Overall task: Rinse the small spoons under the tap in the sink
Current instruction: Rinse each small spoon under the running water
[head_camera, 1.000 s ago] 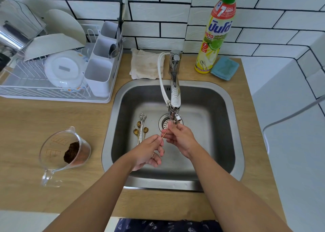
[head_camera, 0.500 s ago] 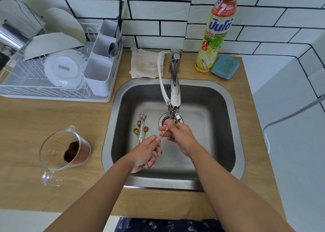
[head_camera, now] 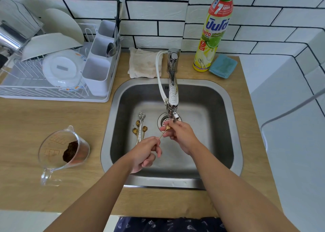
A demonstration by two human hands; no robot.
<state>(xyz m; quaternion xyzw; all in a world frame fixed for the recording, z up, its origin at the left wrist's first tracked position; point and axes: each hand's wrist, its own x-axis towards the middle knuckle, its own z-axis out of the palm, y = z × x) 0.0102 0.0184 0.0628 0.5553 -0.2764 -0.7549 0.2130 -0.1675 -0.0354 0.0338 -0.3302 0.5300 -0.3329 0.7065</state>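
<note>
Over the steel sink (head_camera: 236, 126), the left hand (head_camera: 145, 151) pinches the handle end of a small gold spoon (head_camera: 164, 132), while the right hand (head_camera: 179, 135) curls its fingers about the bowl end just below the tap (head_camera: 173, 93) outlet. The other small spoons (head_camera: 139, 129) lie grouped on the sink floor, left of the drain (head_camera: 162, 122). A measuring jug (head_camera: 63, 151) stands on the tabletop (head_camera: 26, 126).

The dish soap bottle (head_camera: 213, 33) reads "7" near its neck — "NEW" lower down — with Thai brand lettering.
</note>
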